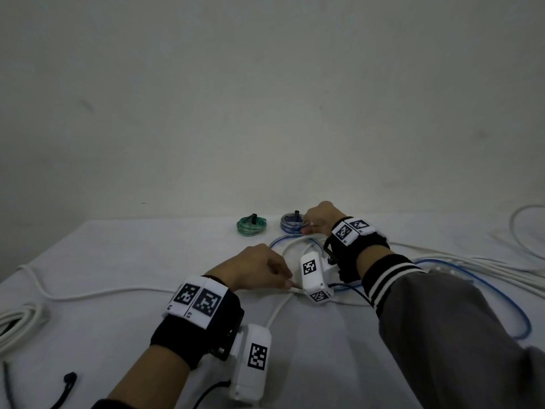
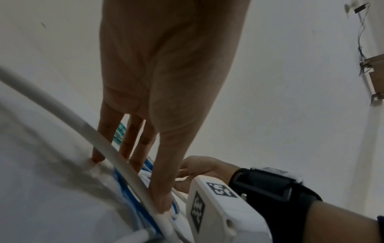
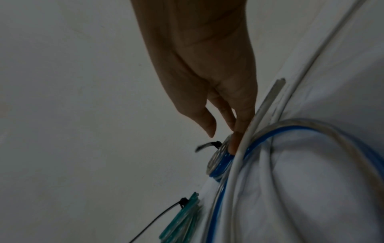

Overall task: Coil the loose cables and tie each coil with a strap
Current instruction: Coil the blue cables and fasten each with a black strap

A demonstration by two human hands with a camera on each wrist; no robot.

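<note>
Under my left hand (image 1: 259,268) the thin white round cable (image 2: 116,157) lies on the white cloth-covered table (image 1: 118,255); thumb and fingers reach straight down and press it flat, not curled round it. Beyond that, my right hand (image 1: 320,218) rests straight fingertips (image 3: 233,144) on the blue coiled cable tied with a black strap (image 1: 292,223). Just left of those fingertips sits the green coiled cable, also strapped (image 1: 252,226). Loose blue tubing (image 1: 486,290) loops beneath my right forearm.
</note>
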